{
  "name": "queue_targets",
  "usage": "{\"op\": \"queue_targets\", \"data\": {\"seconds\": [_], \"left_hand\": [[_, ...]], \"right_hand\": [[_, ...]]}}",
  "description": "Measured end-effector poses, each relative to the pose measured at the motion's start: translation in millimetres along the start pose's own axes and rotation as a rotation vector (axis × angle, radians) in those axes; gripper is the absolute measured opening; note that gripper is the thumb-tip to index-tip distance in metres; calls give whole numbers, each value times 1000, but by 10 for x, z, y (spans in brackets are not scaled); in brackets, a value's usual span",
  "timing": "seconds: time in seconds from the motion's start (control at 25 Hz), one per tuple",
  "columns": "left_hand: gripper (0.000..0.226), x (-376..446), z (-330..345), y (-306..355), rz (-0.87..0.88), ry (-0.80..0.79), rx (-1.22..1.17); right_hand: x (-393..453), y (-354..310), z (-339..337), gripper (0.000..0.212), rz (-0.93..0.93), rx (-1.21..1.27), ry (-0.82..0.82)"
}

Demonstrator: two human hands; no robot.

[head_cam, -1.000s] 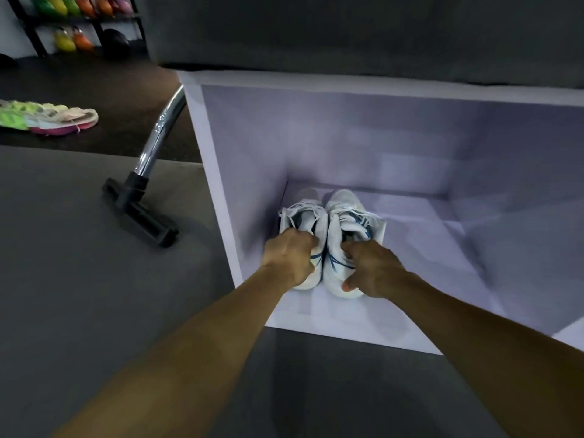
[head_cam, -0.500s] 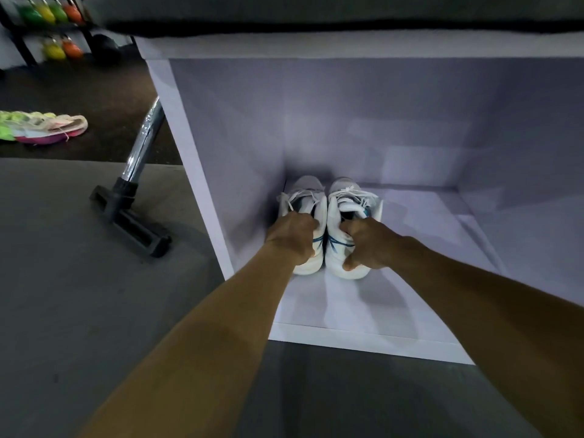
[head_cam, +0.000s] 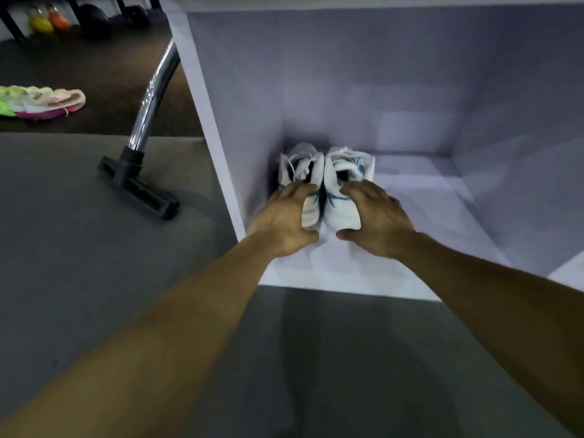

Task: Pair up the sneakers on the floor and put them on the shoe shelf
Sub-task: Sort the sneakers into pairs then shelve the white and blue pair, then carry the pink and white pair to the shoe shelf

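Note:
Two white sneakers with blue trim stand side by side, toes inward, in the back left corner of the white shoe shelf. These are the left sneaker and the right sneaker. My left hand lies over the heel of the left sneaker with its fingers stretched out and apart. My right hand lies the same way over the heel of the right sneaker. Neither hand is clenched on a shoe. The heels are partly hidden under my fingers.
A vacuum head with a chrome tube rests on the grey floor just left of the shelf's side wall. Green and pink sneakers lie on the dark floor at far left. A rack with colourful shoes stands behind them.
Both hands were clenched on the sneakers' heels; now the fingers have spread open and lie loose over them. The pair sits deeper in the shelf's corner.

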State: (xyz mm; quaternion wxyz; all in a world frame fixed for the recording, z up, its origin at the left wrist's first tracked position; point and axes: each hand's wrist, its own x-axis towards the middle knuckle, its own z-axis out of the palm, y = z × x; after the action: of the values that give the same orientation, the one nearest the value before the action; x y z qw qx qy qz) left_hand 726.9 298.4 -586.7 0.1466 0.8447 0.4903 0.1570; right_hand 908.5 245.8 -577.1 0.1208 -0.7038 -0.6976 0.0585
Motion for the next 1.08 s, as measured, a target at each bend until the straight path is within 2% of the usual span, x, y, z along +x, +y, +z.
{"op": "queue_targets", "data": {"seconds": [0.2,0.36,0.52,0.76,1.08], "left_hand": [[90,-698,-419,381,-151,-221,83],[90,-1382,-1028,807,-231,-412,59],[91,-1980,-1807,1282,-298,-581,45],[81,-2780,-3393,2180,-403,-741,-133],[86,-3391,-5167,3064,-557,-924,-206]], "right_hand": [[-728,-312,-327,82,55,36,-239],[-1317,-692,-918,83,78,123,-407],[-1833,-1086,-1756,86,128,100,-574],[-2577,-1765,-3511,80,151,156,-868],[-3188,-2393,-5321,75,185,169,-958]]}}
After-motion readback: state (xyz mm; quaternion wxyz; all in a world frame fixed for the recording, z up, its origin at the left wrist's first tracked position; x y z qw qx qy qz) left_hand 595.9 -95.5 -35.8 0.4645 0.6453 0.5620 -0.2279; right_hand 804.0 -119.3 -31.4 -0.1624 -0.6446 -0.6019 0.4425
